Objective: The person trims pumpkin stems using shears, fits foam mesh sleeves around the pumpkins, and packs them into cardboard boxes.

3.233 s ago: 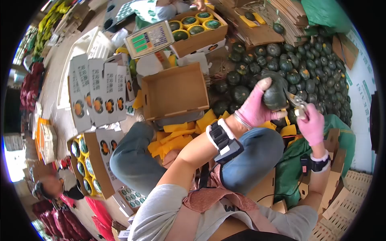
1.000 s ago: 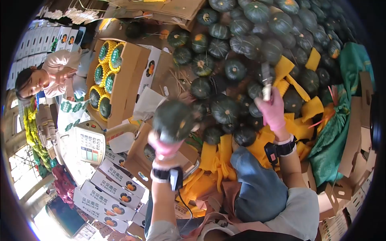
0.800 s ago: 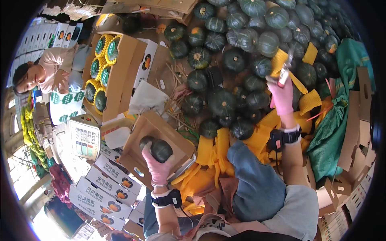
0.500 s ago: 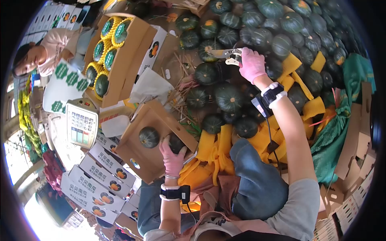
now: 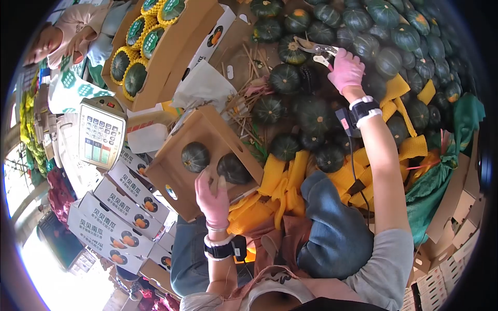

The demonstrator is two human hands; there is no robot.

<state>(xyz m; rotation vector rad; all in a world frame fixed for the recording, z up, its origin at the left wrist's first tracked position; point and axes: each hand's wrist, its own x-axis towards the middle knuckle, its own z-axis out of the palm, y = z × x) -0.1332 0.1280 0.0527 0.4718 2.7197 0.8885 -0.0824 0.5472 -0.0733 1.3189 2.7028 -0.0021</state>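
Observation:
My right hand (image 5: 346,71), in a pink glove, grips a pair of pruning shears (image 5: 317,48) by the handles. The shears' blades are at a dark green pumpkin (image 5: 291,50) on the near side of the pile; whether they touch its stem I cannot tell. My left hand (image 5: 212,201), also pink-gloved, is over the near edge of an open cardboard box (image 5: 179,199), its fingers apart and holding nothing. Two small pumpkins lie inside: one (image 5: 195,157) at the left, just beyond my fingertips, and another (image 5: 233,168) on the right.
A large heap of pumpkins (image 5: 405,37) fills the far right. Yellow foam nets (image 5: 282,181) lie by my knees. Left are a scale (image 5: 102,132), printed white boxes (image 5: 116,228) and a carton (image 5: 171,67) of netted pumpkins. A person (image 5: 78,26) sits at upper left.
My left hand has let go of the right-hand pumpkin in the box and drawn back leftward. My right hand still holds the shears among the pumpkins. The whole view has shifted slightly.

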